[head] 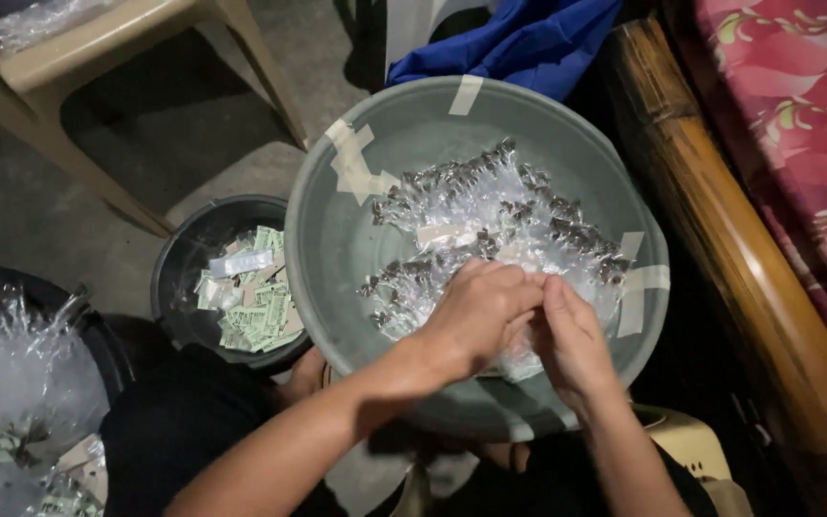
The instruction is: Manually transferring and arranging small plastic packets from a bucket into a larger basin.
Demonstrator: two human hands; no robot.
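- Resting over the near side of the wide grey-green plastic basin (337,239), the left hand (476,316) and the right hand (571,340) meet fingertip to fingertip, both curled closed around a small clear plastic packet (514,359) that shows only as a pale sliver below and between them.
- That packet lies at the near edge of the heap of small clear plastic packets with dark contents (495,225), which spreads away from the fingers across the middle of the basin.
- How the fingers pinch the packet is hidden, since the back of the left hand covers the contact.
- What the dark contents are is too small to tell.
- Strips of pale masking tape (351,163) are stuck on the basin's inner wall and rim in several places.
- Just left of the basin and touching its rim from below, a round black plastic bucket (176,263) holds small green and white paper slips (256,311) and one clear wrapper.
- At the lower left, cut off by the edge, a second black tub (98,330) is filled with crumpled clear plastic bags (21,383) and a few more paper slips.
- Beyond the bucket, a beige plastic chair (98,43) stands on the grey floor.
- A blue cloth (519,38) lies beyond the basin, and a wooden rail (720,230) runs along its right beside a pink flowered fabric (796,115).
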